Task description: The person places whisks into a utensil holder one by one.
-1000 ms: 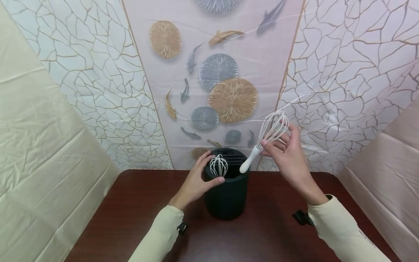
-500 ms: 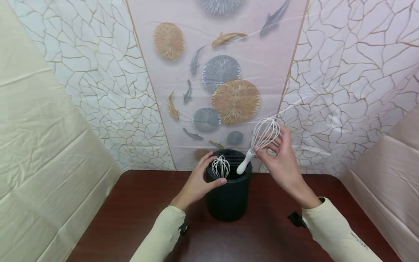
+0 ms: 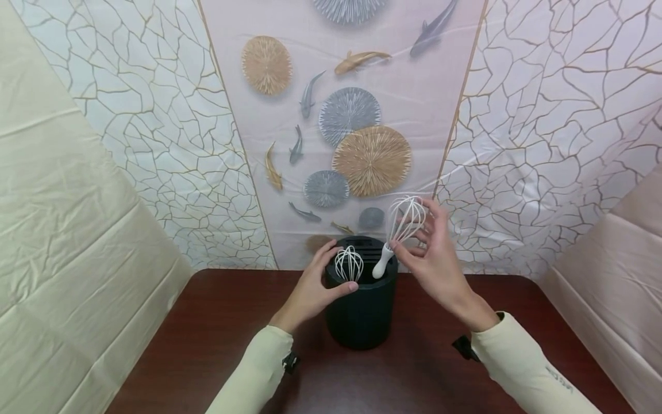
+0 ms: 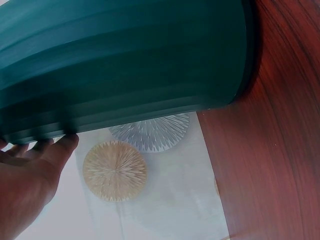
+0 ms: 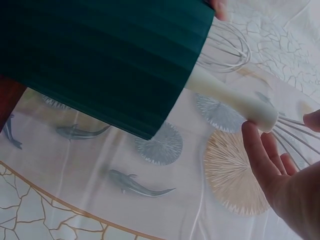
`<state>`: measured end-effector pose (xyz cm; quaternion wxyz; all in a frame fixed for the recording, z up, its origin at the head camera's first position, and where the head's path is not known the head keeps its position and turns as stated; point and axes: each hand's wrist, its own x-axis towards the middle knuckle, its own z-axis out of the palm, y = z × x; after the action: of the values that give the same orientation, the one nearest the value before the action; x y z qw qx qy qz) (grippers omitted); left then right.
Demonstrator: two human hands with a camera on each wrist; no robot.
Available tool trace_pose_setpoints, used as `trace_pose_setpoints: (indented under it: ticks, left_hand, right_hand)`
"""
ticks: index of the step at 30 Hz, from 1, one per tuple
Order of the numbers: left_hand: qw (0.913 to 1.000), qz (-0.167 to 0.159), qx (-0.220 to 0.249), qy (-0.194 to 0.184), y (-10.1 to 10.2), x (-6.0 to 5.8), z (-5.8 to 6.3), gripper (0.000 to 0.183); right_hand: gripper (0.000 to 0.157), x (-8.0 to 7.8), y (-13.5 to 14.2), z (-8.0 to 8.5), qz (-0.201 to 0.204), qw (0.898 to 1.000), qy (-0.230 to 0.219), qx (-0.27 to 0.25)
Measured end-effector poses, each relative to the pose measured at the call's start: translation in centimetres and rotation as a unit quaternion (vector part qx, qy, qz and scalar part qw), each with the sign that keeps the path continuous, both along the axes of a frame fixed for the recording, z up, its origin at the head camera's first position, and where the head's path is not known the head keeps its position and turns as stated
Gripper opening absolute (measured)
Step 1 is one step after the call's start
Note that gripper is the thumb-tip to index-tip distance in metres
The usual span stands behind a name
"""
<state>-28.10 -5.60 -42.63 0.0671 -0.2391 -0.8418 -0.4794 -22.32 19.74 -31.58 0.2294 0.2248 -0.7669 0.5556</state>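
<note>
A dark green, nearly black utensil holder point(image 3: 360, 316) stands upright on the table. My left hand point(image 3: 309, 290) grips its left side near the top, the thumb along the front rim and the fingers round the far side. A small wire whisk point(image 3: 349, 264) stands in the holder, its wire loops above the rim and its lower part hidden. My right hand point(image 3: 437, 267) pinches a larger white whisk point(image 3: 383, 263) where wires meet handle. That whisk tilts handle-down, and its handle end is at the holder's mouth, partly behind the holder in the right wrist view.
Slots point(image 3: 373, 250) cross the back of the holder's top. Behind the dark red wooden table point(image 3: 227, 339) hangs a patterned backdrop point(image 3: 284, 224) with fish and round motifs. Pale fabric point(image 3: 77, 230) rises at the left and right sides.
My right hand has moved left and down, bringing the larger whisk's handle to the holder's opening and the whisk more upright. My left hand keeps its grip on the holder.
</note>
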Motion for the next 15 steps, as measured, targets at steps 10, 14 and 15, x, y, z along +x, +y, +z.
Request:
trace_pose_setpoints:
  ticks: [10, 14, 15]
  left_hand:
    - [1.0, -0.002, 0.002, 0.007, 0.1, -0.1, -0.2, 0.088]
    - [1.0, -0.002, -0.001, 0.006, 0.0, -0.1, -0.2, 0.088]
    - [1.0, -0.001, -0.001, 0.006, 0.0, -0.1, -0.2, 0.088]
  right_hand:
    - [0.095, -0.3, -0.6, -2.0, -0.018, 0.999, 0.0, 0.045]
    - [0.095, -0.5, -0.9, -3.2, -0.014, 0.998, -0.005, 0.059]
    - [0.096, -0.7, -1.0, -3.5, -0.011, 0.998, -0.006, 0.062]
